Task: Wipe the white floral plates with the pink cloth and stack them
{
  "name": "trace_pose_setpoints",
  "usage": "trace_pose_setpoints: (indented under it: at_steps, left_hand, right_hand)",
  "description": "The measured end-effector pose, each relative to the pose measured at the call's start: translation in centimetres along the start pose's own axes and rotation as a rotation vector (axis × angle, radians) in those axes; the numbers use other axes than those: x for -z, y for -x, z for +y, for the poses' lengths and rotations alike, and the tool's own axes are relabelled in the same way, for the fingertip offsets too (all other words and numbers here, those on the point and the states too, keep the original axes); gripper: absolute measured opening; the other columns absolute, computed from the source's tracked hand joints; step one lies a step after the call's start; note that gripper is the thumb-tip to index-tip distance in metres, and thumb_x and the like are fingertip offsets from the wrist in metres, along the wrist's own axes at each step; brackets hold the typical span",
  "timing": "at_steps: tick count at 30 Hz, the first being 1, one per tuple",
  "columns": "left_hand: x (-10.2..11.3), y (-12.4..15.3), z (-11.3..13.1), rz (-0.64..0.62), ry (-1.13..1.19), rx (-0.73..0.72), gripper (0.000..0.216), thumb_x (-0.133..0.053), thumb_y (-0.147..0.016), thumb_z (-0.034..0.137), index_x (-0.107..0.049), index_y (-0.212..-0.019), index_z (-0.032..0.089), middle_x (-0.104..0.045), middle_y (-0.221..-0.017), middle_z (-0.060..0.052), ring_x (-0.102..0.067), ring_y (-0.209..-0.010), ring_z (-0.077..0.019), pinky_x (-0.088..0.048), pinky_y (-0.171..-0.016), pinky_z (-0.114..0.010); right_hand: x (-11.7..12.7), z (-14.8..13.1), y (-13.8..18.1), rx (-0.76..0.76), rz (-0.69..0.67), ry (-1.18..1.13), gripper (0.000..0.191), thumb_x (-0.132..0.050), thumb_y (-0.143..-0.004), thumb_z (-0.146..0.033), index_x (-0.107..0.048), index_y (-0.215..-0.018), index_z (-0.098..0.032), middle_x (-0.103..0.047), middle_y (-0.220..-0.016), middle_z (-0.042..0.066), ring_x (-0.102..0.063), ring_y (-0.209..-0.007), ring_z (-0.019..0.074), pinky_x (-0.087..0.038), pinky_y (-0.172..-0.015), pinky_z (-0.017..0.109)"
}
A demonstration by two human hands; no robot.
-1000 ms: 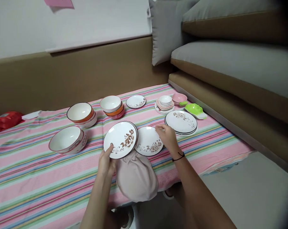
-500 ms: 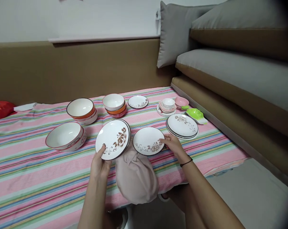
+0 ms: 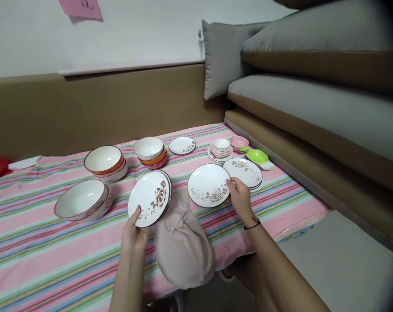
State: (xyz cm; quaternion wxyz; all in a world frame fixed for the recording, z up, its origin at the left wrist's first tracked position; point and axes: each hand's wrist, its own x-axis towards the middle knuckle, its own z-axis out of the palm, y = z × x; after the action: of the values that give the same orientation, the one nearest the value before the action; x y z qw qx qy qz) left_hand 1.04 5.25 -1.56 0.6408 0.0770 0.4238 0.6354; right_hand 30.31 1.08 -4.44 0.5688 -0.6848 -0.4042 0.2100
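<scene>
Head view: my left grip [image 3: 134,236] holds stacked plates [image 3: 147,195], my right grip [image 3: 241,198] another plate [image 3: 205,183]. Likely brittle, slippery; better hold rims [image 3: 208,164].

We grip a stack of floral plates [image 3: 147,195] in our left hand [image 3: 134,238] and one floral plate [image 3: 207,180] in our right hand [image 3: 241,199], above striped cloth [image 3: 30,249].
</scene>
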Motion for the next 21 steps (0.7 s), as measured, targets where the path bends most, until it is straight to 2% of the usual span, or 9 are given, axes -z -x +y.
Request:
trace_pose_setpoints:
  at_steps: [3, 6, 10, 15, 21]
  left_hand:
    - [0.2, -0.1, 0.4, 0.009, -0.011, 0.01, 0.046, -0.042, -0.091, 0.002, -0.05, -0.135, 0.01, -0.073, -0.102, -0.012, -0.072, -0.082, -0.015, -0.055, -0.087, -0.028]
    - [0.4, -0.2, 0.5, 0.022, -0.02, 0.004, 0.047, -0.044, -0.09, 0.002, -0.049, -0.136, 0.012, -0.072, -0.104, -0.012, -0.071, -0.083, -0.0146, -0.056, -0.086, -0.025]
    - [0.3, -0.2, 0.3, 0.034, -0.016, 0.027, 0.05, -0.045, -0.09, 0.002, -0.047, -0.138, 0.013, -0.072, -0.106, -0.013, -0.072, -0.082, -0.0154, -0.057, -0.084, -0.026]
    - [-0.2, 0.0, -0.2, 0.018, -0.006, 0.052, 0.051, -0.044, -0.09, 0.002, -0.043, -0.14, 0.012, -0.073, -0.101, -0.013, -0.072, -0.076, -0.0152, -0.058, -0.082, -0.027]
    - [-0.3, -0.3, -0.7, 0.003, 0.018, 0.097, 0.048, -0.043, -0.091, 0.004, -0.045, -0.139, 0.011, -0.074, -0.095, -0.012, -0.072, -0.075, -0.0172, -0.058, -0.082, -0.029]
  right_hand:
    - [2.3, 1.2, -1.4, -0.128, 0.203, -0.12, 0.036, -0.056, -0.078, -0.052, -0.06, -0.083, -0.017, -0.044, -0.041, -0.006, -0.044, -0.039, 0.0149, -0.033, -0.043, 0.026]
    - [4.4, 2.8, -2.9, -0.181, 0.393, -0.156, 0.031, -0.058, -0.075, -0.047, -0.058, -0.078, -0.017, -0.045, -0.038, -0.006, -0.043, -0.036, 0.0141, -0.033, -0.04, 0.025]
    - [6.1, 5.2, -4.4, -0.214, 0.536, -0.154, 0.026, -0.056, -0.074, -0.044, -0.054, -0.07, -0.018, -0.047, -0.038, -0.005, -0.044, -0.036, 0.0138, -0.034, -0.038, 0.025]
    - [6.9, 7.4, -5.2, -0.228, 0.572, -0.157, 0.024, -0.055, -0.073, -0.04, -0.052, -0.063, -0.019, -0.048, -0.038, -0.004, -0.045, -0.034, 0.0134, -0.041, -0.038, 0.026]
    - [6.8, 7.8, -5.5, -0.242, 0.525, -0.115, 0.025, -0.051, -0.075, -0.041, -0.053, -0.064, -0.019, -0.048, -0.038, -0.004, -0.047, -0.034, 0.0146, -0.045, -0.041, 0.029]
